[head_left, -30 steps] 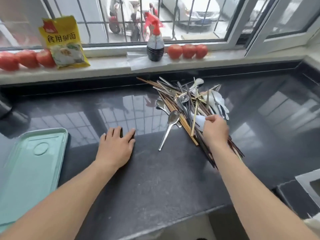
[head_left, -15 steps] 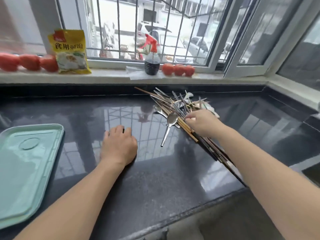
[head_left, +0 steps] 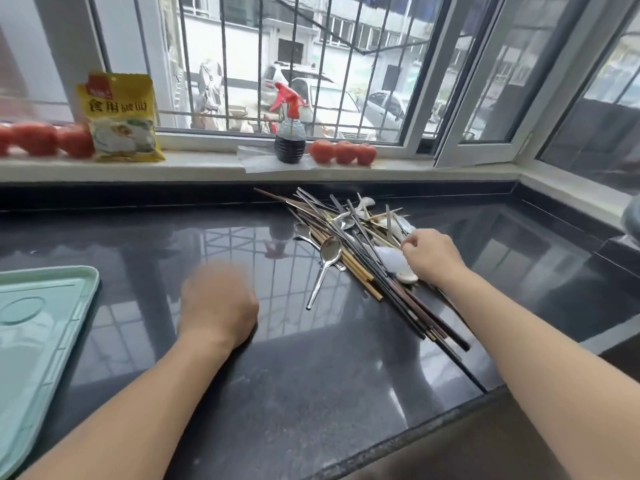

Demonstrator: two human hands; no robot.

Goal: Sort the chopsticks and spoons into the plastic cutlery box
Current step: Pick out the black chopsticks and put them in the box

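Note:
A heap of chopsticks and spoons [head_left: 360, 244] lies on the dark counter [head_left: 311, 393] below the window. Wooden, dark and metal chopsticks fan toward the front right. A steel spoon [head_left: 327, 259] sticks out on the heap's left side. My right hand [head_left: 433, 256] sits on the heap's right side with its fingers curled, thumb and forefinger pinched together at a white ceramic spoon [head_left: 393, 261]. My left hand [head_left: 218, 303] is blurred, low over the counter left of the heap, holding nothing. No compartmented cutlery box is in view.
A mint-green plastic tray [head_left: 38, 341] lies at the counter's left edge. On the sill stand a yellow packet [head_left: 121, 119], a spray bottle [head_left: 290, 133] and rows of tomatoes [head_left: 343, 152]. The counter's front edge runs diagonally at the lower right.
My view has tilted up and moved closer. My right hand shifted from the heap's middle to its right side by the white spoon. My left hand is blurred with motion.

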